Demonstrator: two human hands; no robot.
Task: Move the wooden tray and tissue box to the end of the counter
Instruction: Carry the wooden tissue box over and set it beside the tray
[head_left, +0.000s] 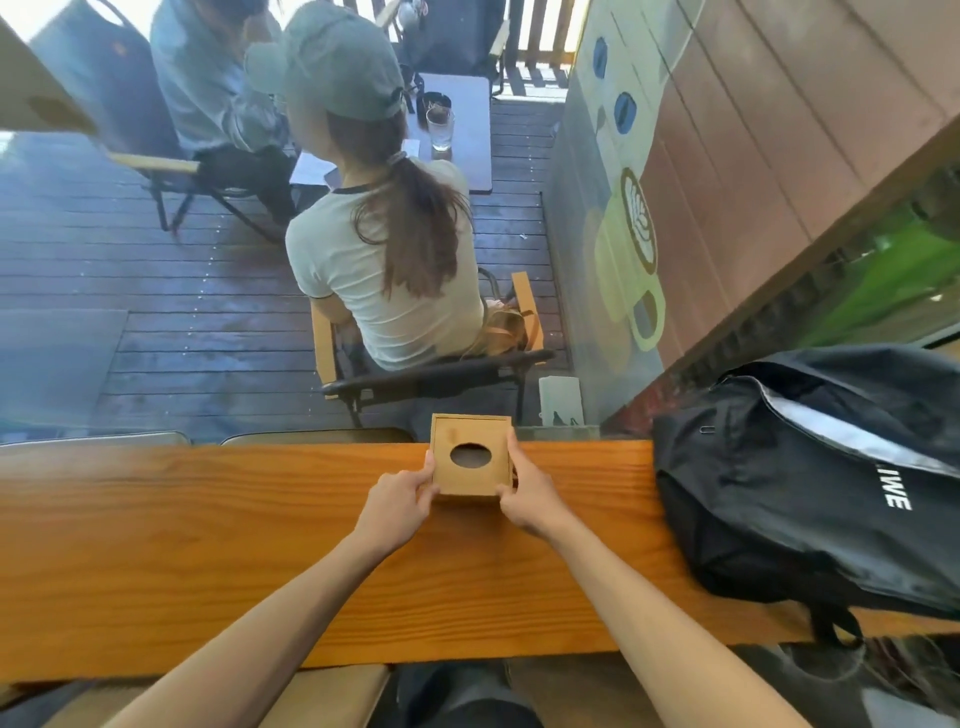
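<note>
A square wooden tissue box (470, 475) with an oval hole in its lid stands at the far edge of the long wooden counter (208, 545), close to the window. My left hand (397, 501) grips its left side and my right hand (530, 499) grips its right side, fingers wrapped over the top edges. No tissue shows in the hole. A wooden tray is not in view.
A black backpack (810, 483) lies on the counter's right end, about a hand's width from my right hand. Beyond the glass, two people sit on chairs on a dark deck by a small table (467, 156) with a glass. Stool seats sit below the counter's near edge.
</note>
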